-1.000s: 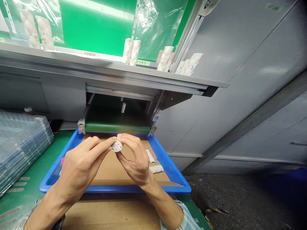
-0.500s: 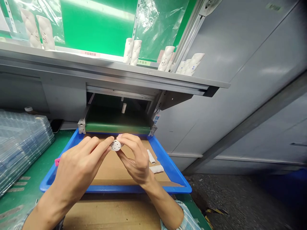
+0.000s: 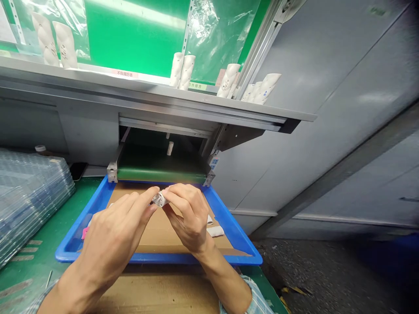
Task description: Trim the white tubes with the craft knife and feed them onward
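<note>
A small white tube (image 3: 160,199), its end toward me, is pinched over the blue tray (image 3: 157,258). My left hand (image 3: 121,226) grips its left side with thumb and fingertips. From the other side my right hand (image 3: 187,216) holds it between thumb and fingers. Dark marks or openings show on the tube's end, but the detail there is too small to make out. Most of the tube's length is hidden by my fingers. To the right of my right hand, a white tube (image 3: 216,231) lies in the tray, with another partly covered by that hand.
Behind the tray, a green conveyor belt (image 3: 147,163) carries small white pieces. Stacked clear plastic trays (image 3: 32,196) stand at left. A metal shelf (image 3: 157,96) overhead holds several white patterned tubes (image 3: 228,80). Cardboard (image 3: 157,292) lies in front.
My left hand has shifted slightly right and changed its grip. The tube's end has turned, showing a different look than its earlier dotted face. My right hand now covers more of the loose tube.
</note>
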Motion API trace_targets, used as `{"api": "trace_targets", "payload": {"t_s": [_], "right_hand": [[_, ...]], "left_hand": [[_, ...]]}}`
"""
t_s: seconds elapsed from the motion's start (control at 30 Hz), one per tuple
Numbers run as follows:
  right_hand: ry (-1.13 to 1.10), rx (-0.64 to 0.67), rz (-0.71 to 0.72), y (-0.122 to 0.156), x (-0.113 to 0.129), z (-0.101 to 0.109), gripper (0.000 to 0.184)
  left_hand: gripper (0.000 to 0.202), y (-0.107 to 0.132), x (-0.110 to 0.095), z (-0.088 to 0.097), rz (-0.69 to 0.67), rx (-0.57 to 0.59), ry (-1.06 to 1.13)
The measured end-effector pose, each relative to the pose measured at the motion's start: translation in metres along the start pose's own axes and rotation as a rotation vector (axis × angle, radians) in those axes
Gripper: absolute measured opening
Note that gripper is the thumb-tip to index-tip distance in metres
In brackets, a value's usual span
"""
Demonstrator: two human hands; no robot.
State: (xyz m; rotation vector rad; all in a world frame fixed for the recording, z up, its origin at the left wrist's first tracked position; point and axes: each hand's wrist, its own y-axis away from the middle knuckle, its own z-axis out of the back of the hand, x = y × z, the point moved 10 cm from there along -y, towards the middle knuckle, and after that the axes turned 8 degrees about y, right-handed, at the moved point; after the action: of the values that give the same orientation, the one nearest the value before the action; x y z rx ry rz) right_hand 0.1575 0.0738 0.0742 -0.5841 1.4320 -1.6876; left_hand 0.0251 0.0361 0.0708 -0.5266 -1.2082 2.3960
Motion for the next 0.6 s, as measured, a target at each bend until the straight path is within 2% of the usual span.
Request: {"api": "trace_targets", "payload": {"t_s": [0.1,0.23,0.33,0.4,0.47,0.6], "right_hand": [[0.011,-0.006,0.001,0.000,0.001,0.001,0.024],[0.009,-0.009,-0.022,0.001,0.000,0.001,0.026],[-0.077,0.016,-0.099,0.002,-0.007,-0.003,0.030],[-0.174,0.035,-0.149,0.003,-0.012,-0.005,0.032],[-0.265,0.052,-0.171,0.003,-0.013,-0.007,0.033],[-0.369,0.093,-0.113,0.001,-0.004,-0.010,0.035]], "left_hand": [[0.032,0.000,0.011,-0.006,0.124,0.044,0.197],[0.040,0.005,0.029,-0.024,0.411,0.188,0.543],[0.050,0.008,0.037,-0.028,0.583,0.180,0.765],[0.049,0.005,0.040,-0.022,0.602,0.120,0.771],[0.039,-0.001,0.040,-0.017,0.569,0.086,0.734],[0.023,-0.008,0.043,-0.021,0.546,0.101,0.790]]}}
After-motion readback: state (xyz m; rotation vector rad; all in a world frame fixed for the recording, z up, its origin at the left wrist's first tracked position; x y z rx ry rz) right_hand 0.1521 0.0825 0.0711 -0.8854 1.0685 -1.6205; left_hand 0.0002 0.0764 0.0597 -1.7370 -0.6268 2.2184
